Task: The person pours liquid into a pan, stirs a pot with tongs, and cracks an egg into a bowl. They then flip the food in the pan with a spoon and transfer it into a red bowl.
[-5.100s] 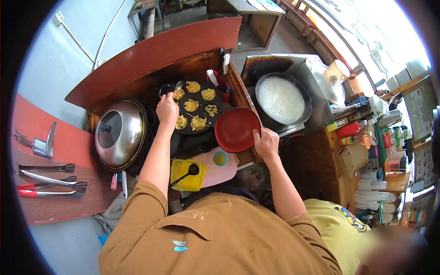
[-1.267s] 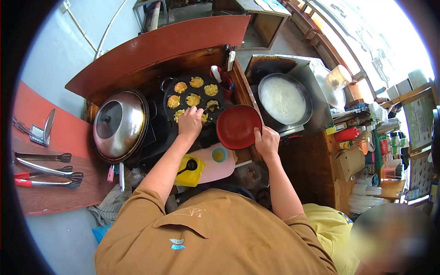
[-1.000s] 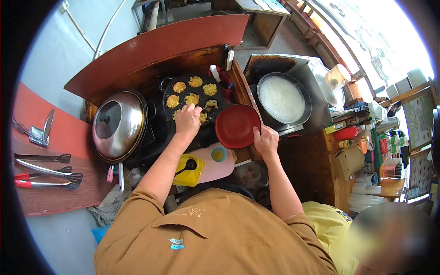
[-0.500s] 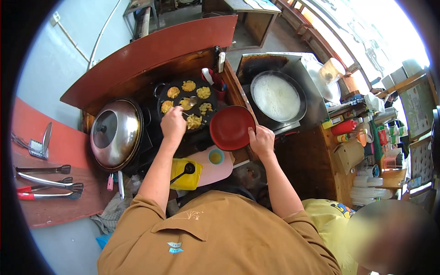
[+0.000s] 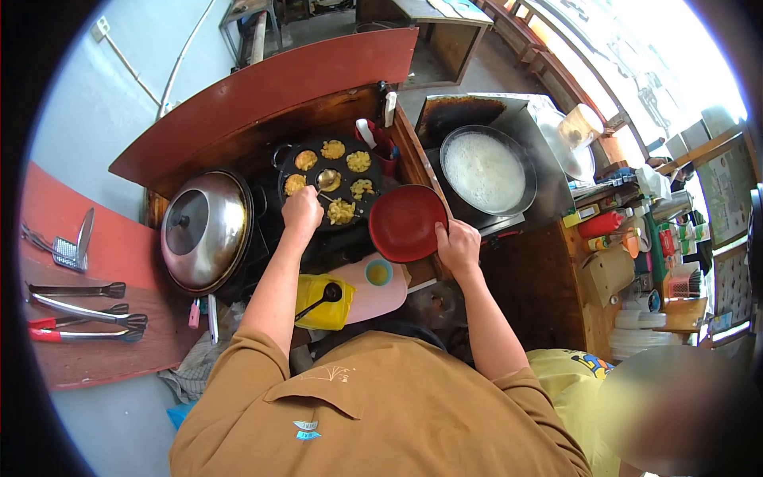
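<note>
A spoon (image 5: 327,179) is gripped in my left hand (image 5: 303,210), its head over the middle well of a dark multi-well pan (image 5: 288,165). Yellow, lumpy portions of food (image 5: 342,211) fill the wells, some of them more browned. My right hand (image 5: 458,243) holds a red bowl (image 5: 408,224) by its right edge, tilted beside the pan's lower right. What the bowl holds, if anything, I cannot make out. Below the pan are a yellow container (image 5: 338,312) with a black ladle (image 5: 330,294) on it and a small blue cup (image 5: 379,273) of yellowish liquid.
A domed metal lid (image 5: 208,254) covers a pan at left. On the right burner sits a wide pan of white, frothy liquid (image 5: 485,171). Tongs (image 5: 87,308) lie on the red left counter. Another person in a yellow shirt (image 5: 556,381) is close at my right.
The spoon head has moved slightly left over the middle well. My right hand keeps the red bowl in about the same place. The whole view has shifted a little.
</note>
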{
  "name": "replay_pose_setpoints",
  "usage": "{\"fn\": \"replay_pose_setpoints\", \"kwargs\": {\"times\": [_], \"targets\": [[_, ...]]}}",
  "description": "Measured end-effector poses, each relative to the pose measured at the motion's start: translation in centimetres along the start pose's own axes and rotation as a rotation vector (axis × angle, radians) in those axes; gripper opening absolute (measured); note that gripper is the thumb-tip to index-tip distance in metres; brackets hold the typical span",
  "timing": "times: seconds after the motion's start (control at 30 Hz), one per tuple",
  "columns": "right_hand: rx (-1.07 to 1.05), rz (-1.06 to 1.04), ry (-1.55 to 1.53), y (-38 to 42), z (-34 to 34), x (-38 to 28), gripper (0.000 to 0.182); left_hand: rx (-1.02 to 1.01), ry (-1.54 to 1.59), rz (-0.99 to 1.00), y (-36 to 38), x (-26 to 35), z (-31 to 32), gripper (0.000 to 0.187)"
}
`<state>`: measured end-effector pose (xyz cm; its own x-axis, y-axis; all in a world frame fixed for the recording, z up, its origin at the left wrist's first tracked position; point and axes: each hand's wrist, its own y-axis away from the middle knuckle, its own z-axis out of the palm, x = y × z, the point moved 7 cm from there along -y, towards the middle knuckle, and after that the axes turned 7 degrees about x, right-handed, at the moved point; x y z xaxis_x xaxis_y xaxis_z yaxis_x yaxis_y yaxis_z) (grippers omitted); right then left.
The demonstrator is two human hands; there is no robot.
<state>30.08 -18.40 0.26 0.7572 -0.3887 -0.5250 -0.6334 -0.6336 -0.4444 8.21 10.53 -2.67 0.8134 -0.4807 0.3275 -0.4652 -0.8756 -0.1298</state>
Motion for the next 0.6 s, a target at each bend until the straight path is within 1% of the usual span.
{"fn": "replay_pose_setpoints", "kwargs": {"times": [0.1,0.2,0.23,0.33,0.6], "targets": [[-0.001,-0.003,-0.004,0.0,-0.1,-0.1,0.033,0.029,0.036,-0.007,-0.2,0.4,-1.7,0.02],[-0.009,-0.002,0.004,0.0,0.0,0.0,0.034,-0.019,0.022,0.041,-0.1,-0.1,0.4,0.018],[0.001,-0.014,0.001,0.0,0.0,-0.1,0.034,-0.02,0.018,0.038,0.0,0.0,0.0,0.018],[-0.008,0.002,-0.012,0.1,0.2,0.1,0.034,0.064,0.03,0.044,0.2,0.6,-1.8,0.018],[0.01,-0.009,-0.032,0.0,0.0,-0.1,0.034,0.05,0.004,0.023,3.6,-0.5,-3.8,0.017]]}}
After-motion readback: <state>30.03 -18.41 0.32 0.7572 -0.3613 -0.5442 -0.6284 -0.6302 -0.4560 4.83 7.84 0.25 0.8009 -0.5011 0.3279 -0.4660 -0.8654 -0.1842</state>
